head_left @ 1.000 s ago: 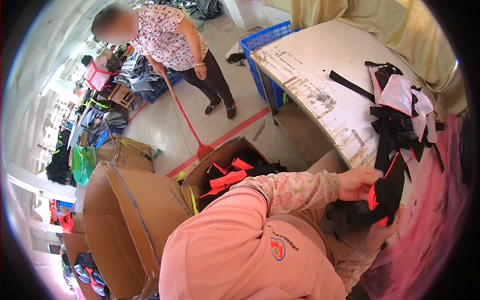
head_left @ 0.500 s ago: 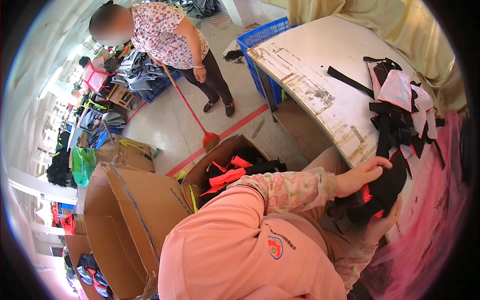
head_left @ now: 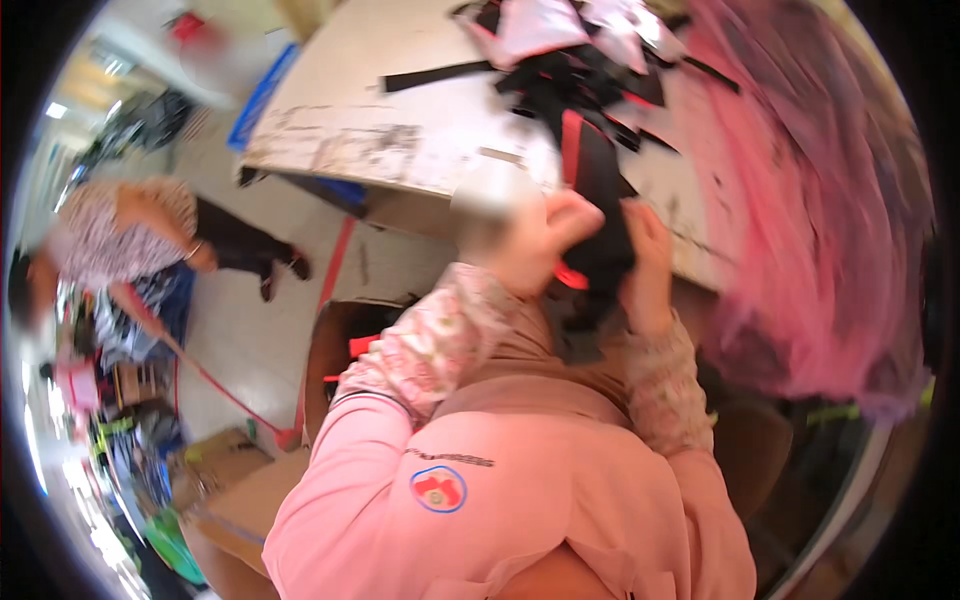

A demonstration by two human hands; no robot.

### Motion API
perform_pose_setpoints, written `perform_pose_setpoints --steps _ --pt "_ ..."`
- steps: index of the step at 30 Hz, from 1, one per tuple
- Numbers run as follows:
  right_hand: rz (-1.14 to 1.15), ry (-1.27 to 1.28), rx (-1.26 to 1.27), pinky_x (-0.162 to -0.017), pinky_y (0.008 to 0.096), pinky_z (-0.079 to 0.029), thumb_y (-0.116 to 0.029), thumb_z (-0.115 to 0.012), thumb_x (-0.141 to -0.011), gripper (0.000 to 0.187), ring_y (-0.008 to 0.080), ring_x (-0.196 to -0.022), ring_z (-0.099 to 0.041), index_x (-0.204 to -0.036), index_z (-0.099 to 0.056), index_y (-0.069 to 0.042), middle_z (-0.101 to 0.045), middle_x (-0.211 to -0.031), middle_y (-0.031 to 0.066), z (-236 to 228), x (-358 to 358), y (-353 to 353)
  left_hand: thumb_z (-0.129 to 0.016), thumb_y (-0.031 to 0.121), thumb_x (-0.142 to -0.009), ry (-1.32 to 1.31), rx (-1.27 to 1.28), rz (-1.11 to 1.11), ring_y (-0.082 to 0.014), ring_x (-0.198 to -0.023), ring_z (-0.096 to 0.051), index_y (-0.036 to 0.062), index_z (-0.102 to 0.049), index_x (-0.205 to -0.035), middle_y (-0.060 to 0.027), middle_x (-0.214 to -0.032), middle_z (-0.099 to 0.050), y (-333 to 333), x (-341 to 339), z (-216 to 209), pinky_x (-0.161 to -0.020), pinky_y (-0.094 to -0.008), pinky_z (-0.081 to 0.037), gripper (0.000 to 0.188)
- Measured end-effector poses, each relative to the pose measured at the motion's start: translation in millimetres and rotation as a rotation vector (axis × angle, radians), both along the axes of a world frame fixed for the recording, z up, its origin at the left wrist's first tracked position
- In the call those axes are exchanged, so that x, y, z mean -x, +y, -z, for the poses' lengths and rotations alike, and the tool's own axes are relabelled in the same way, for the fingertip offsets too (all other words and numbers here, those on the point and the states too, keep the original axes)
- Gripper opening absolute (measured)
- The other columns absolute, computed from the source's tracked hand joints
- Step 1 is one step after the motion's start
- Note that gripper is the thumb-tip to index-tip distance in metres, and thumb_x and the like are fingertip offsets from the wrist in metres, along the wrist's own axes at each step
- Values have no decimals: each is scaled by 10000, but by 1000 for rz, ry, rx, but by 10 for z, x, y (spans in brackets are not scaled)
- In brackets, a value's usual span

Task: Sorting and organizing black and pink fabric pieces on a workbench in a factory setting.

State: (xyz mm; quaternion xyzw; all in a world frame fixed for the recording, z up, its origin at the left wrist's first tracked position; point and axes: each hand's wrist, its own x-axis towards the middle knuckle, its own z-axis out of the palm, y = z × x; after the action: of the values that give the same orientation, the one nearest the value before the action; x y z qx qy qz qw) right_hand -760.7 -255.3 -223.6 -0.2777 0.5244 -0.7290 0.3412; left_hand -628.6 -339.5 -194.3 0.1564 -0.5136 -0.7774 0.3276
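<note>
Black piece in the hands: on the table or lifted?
Lifted. Both hands, left and right, grip the black piece at the table edge.

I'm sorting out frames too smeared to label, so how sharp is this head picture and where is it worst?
Head view: motion blur smears the whole frame, worst on the pink fabric at right and the person sweeping at left; both hands, left hand and right hand, on the black and red piece are soft yet readable; fisheye bends the table edge; lighting is bright and even, no glare.
</note>
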Motion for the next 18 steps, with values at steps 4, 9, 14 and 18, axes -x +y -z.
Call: perform_pose_setpoints --steps 4,9,14,18 --pt "-46 -246 14 -729 211 -403 -311 -441 -970 337 54 -858 -501 -1179 -497 -53 -551 -982 -5 -75 21 -34 -558 169 -924 199 -50 -212 -44 -699 -527 32 -608 -841 20 -799 -601 -175 150 -36 -614 -203 -430 168" --pt "-297 -200 -42 -580 223 -461 -163 -566 -901 342 96 -699 -539 -1185 -426 -36 -551 -904 25 -264 -225 -26 -587 172 -907 59 2 -231 -62 -716 -502 46 -607 -844 10 -784 -563 -201 203 106 -626 -212 -414 142" --pt "-152 -31 -116 -459 199 -425 -87 -618 -841 387 82 -579 -510 -1168 -418 -33 -547 -834 39 -149 -309 -96 -660 157 -816 -384 918 -761 -221 -832 -480 68 -638 -874 -83 -847 -475 -446 109 216 -729 -310 -400 109" --pt "-63 377 -300 -497 271 -447 -130 -650 -827 448 119 -613 -563 -1198 -432 -7 -598 -800 82 -55 -345 -33 -616 186 -850 -296 1013 -444 -220 -753 -543 44 -635 -931 -96 -815 -560 -531 144 244 -690 -309 -433 165"
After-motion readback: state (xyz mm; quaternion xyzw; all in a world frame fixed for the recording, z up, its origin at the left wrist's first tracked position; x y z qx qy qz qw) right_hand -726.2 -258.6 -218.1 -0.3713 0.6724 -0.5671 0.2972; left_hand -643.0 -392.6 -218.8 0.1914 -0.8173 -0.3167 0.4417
